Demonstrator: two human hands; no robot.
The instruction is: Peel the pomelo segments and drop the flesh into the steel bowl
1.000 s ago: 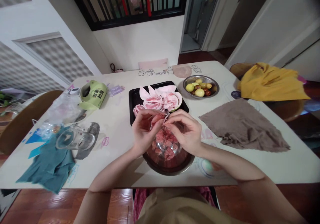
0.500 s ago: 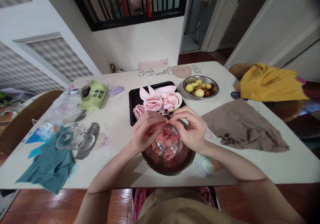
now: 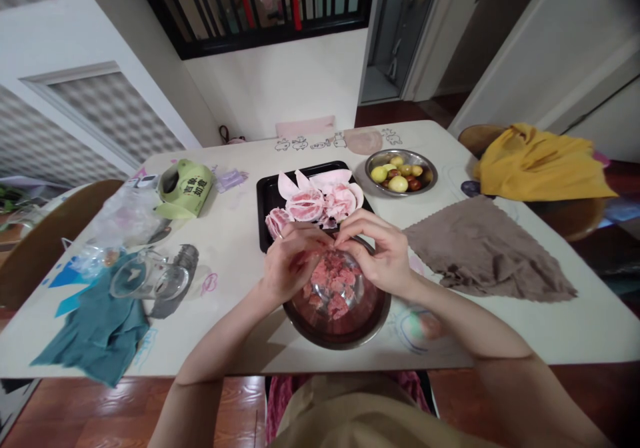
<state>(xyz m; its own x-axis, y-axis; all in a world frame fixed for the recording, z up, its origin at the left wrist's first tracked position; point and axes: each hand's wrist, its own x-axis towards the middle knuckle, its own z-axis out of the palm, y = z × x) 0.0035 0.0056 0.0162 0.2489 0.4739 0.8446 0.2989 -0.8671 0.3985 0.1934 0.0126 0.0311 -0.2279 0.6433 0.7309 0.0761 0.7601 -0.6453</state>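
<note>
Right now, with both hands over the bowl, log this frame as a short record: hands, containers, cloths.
Left hand: curled around a reddish fruit piece, mostly hidden
Right hand: fingertips close to the left's; grip unclear
Near bowl: metal, holding pink pulp
Black tray: behind near bowl, bearing pink fruit
Far bowl: metal, holding yellow-green and brown fruits
Cloths: brown cloth right; teal cloth left

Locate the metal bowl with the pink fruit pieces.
Head view, just below centre: the metal bowl stands near the close edge of the table, left hand and right hand over its far part, black tray just beyond.
</note>
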